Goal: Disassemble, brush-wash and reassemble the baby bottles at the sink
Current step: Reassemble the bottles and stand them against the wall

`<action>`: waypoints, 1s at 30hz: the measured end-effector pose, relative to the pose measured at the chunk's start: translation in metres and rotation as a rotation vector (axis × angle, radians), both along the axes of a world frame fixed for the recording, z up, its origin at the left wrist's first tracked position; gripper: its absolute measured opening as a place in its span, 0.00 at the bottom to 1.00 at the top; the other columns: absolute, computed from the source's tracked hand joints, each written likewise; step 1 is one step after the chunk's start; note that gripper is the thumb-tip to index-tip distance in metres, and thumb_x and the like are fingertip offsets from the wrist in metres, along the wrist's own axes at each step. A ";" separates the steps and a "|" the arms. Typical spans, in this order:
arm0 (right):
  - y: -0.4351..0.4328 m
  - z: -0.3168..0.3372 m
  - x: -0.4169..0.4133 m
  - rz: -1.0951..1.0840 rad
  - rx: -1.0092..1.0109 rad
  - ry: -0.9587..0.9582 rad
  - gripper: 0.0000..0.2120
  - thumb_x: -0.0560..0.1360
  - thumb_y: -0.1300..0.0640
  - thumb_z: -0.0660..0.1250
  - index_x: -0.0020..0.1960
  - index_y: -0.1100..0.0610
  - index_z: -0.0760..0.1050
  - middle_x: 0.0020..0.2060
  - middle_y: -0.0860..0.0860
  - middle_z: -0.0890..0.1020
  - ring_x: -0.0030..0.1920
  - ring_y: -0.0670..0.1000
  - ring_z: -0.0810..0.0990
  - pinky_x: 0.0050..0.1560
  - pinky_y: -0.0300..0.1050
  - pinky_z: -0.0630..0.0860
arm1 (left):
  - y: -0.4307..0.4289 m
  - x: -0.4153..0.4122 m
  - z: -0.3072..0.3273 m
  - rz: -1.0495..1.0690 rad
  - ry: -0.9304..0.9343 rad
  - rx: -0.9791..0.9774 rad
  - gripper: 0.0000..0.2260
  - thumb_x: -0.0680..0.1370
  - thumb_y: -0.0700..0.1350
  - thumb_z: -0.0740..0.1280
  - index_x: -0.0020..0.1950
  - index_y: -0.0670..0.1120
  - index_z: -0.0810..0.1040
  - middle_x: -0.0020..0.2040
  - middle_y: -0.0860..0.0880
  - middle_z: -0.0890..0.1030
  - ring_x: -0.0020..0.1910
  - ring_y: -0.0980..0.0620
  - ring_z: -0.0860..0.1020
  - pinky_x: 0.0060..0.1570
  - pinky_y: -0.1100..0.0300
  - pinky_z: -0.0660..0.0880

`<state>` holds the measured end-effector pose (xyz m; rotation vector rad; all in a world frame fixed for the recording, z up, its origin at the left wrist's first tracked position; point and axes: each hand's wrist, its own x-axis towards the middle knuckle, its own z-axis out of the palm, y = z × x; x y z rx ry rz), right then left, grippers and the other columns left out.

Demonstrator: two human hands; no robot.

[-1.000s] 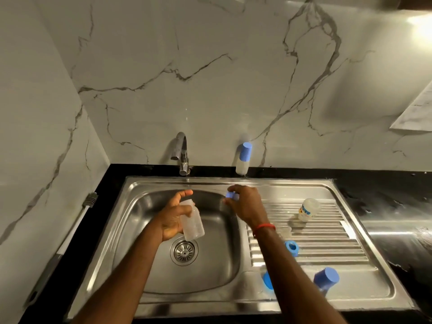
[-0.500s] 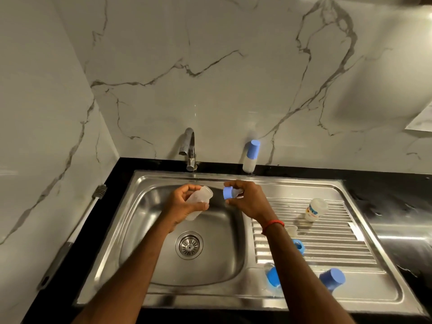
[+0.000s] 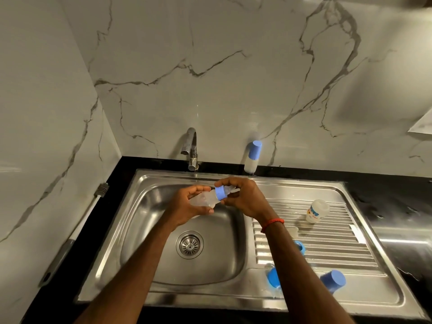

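Above the steel sink basin (image 3: 149,230) my left hand (image 3: 187,206) grips a clear baby bottle body (image 3: 203,199), lying on its side. My right hand (image 3: 245,198) holds the blue collar with its clear nipple (image 3: 222,192) against the bottle's mouth; the two parts touch. An assembled bottle with a blue cap (image 3: 253,156) stands at the back wall. A clear bottle with a printed label (image 3: 316,210) rests on the ribbed drainboard (image 3: 327,244). A blue ring (image 3: 300,246), another blue part (image 3: 273,278) and a blue cap (image 3: 333,280) lie on the drainboard.
The tap (image 3: 191,148) stands behind the basin with no water seen running. A long-handled bottle brush (image 3: 77,230) lies on the black counter at the left wall. The drain strainer (image 3: 189,245) sits in the basin floor. Black counter (image 3: 397,206) extends right.
My left hand tipped the bottle from upright to sideways and raised it. My right hand brought the blue collar in from the right until it met the bottle's mouth.
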<state>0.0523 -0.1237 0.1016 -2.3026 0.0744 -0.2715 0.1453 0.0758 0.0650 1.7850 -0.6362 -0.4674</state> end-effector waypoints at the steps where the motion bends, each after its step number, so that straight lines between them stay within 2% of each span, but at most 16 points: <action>1: 0.000 0.000 0.000 0.005 -0.001 0.001 0.21 0.68 0.62 0.78 0.60 0.51 0.81 0.51 0.42 0.82 0.50 0.33 0.78 0.51 0.26 0.73 | 0.001 0.000 0.000 0.001 0.000 -0.005 0.29 0.62 0.41 0.84 0.61 0.49 0.81 0.57 0.53 0.84 0.55 0.57 0.81 0.48 0.66 0.77; 5: 0.000 0.000 0.000 0.048 -0.017 0.003 0.21 0.69 0.62 0.79 0.60 0.52 0.82 0.52 0.47 0.84 0.51 0.41 0.81 0.53 0.30 0.76 | 0.002 -0.001 0.001 -0.010 -0.020 -0.005 0.28 0.63 0.39 0.84 0.61 0.47 0.82 0.55 0.53 0.84 0.52 0.62 0.81 0.46 0.69 0.76; 7: 0.001 0.001 0.000 0.063 -0.024 -0.012 0.20 0.69 0.63 0.78 0.59 0.53 0.82 0.52 0.48 0.84 0.50 0.41 0.81 0.52 0.30 0.76 | 0.002 -0.001 0.002 -0.012 -0.021 -0.009 0.27 0.63 0.38 0.83 0.60 0.47 0.82 0.55 0.54 0.84 0.51 0.64 0.80 0.46 0.69 0.76; 10: 0.003 -0.001 -0.001 0.074 -0.027 -0.034 0.19 0.69 0.63 0.78 0.59 0.54 0.83 0.51 0.47 0.84 0.48 0.36 0.80 0.51 0.28 0.75 | 0.002 0.000 0.000 -0.009 -0.032 -0.022 0.27 0.62 0.40 0.84 0.59 0.49 0.83 0.54 0.54 0.85 0.53 0.59 0.82 0.48 0.67 0.77; 13: 0.006 -0.001 -0.001 0.081 -0.045 -0.038 0.19 0.69 0.61 0.78 0.60 0.56 0.82 0.52 0.50 0.85 0.48 0.41 0.81 0.51 0.27 0.74 | -0.002 0.000 0.001 -0.014 -0.043 -0.015 0.26 0.62 0.40 0.85 0.57 0.50 0.83 0.53 0.53 0.85 0.52 0.56 0.83 0.47 0.66 0.78; 17: 0.009 0.002 -0.002 0.095 -0.057 -0.041 0.19 0.70 0.60 0.78 0.61 0.58 0.82 0.53 0.52 0.85 0.48 0.42 0.80 0.51 0.25 0.73 | -0.004 0.000 0.004 -0.018 -0.066 -0.001 0.26 0.62 0.41 0.84 0.57 0.51 0.82 0.52 0.55 0.85 0.50 0.59 0.82 0.47 0.67 0.77; 21: 0.010 -0.005 0.002 0.038 -0.086 0.050 0.20 0.72 0.53 0.77 0.62 0.55 0.81 0.52 0.50 0.86 0.49 0.46 0.83 0.54 0.36 0.79 | -0.003 -0.003 0.002 -0.022 -0.058 0.003 0.25 0.62 0.38 0.84 0.56 0.48 0.82 0.51 0.53 0.85 0.47 0.62 0.82 0.44 0.68 0.77; 24: 0.012 -0.005 0.001 0.007 -0.074 0.135 0.16 0.75 0.51 0.74 0.60 0.56 0.81 0.45 0.52 0.86 0.39 0.47 0.84 0.45 0.36 0.79 | -0.003 -0.005 0.001 -0.045 -0.060 0.020 0.24 0.63 0.37 0.83 0.56 0.48 0.81 0.50 0.53 0.84 0.46 0.63 0.82 0.43 0.69 0.77; 26: 0.015 -0.004 0.000 -0.020 -0.066 0.170 0.14 0.78 0.49 0.70 0.55 0.58 0.82 0.37 0.53 0.85 0.32 0.47 0.83 0.42 0.40 0.82 | -0.004 -0.006 0.000 -0.047 -0.061 0.011 0.24 0.64 0.36 0.83 0.55 0.49 0.81 0.51 0.54 0.84 0.47 0.63 0.82 0.44 0.68 0.78; 30: 0.022 -0.001 -0.002 -0.130 -0.039 0.238 0.23 0.78 0.40 0.65 0.43 0.61 0.80 0.29 0.54 0.83 0.27 0.49 0.83 0.41 0.47 0.84 | -0.005 -0.009 -0.001 -0.055 -0.097 0.007 0.23 0.64 0.38 0.83 0.55 0.52 0.80 0.52 0.54 0.84 0.51 0.61 0.81 0.47 0.67 0.78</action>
